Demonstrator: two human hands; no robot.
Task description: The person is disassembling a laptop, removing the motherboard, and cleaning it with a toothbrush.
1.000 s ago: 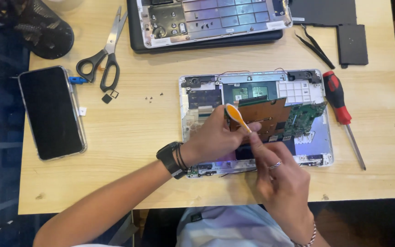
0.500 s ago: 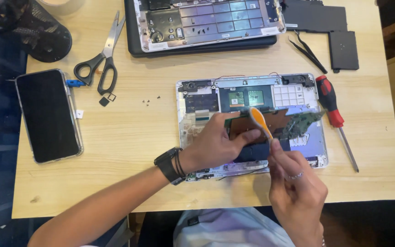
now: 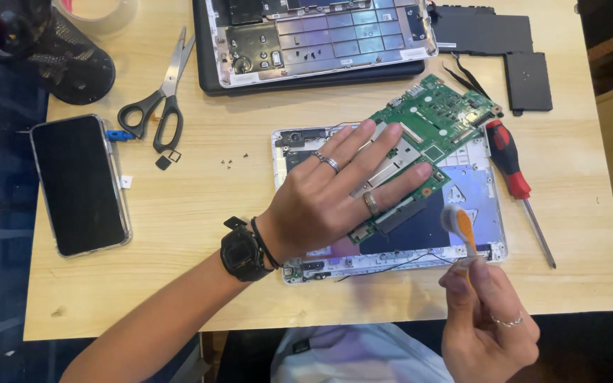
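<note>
Pale plywood makes up the surface (image 3: 200,213) under us, smooth and lightly grained, with a dark floor beyond its edges. Our left hand (image 3: 335,195) lies flat and spread, fingers straight, pressing on the green circuit board (image 3: 438,120), which sits tilted across the opened white laptop base (image 3: 477,206). That hand closes on nothing; it only holds the board down. We judge the board thin, stiff and light, yet fragile: studded with small parts, best taken by its bare edges rather than across its face.

Our right hand (image 3: 487,323) pinches the handle of a small orange prying tool (image 3: 460,228), fingertips closed on its lower end, the rounded tip just above the base's lower right part. It looks like smooth plastic, slightly flexible.

Near the base lie a red-and-black screwdriver (image 3: 516,181), a second opened laptop shell (image 3: 313,39), a black battery pack (image 3: 512,50), scissors (image 3: 161,99), a dark glossy phone (image 3: 79,184) and tiny loose screws (image 3: 230,163).
</note>
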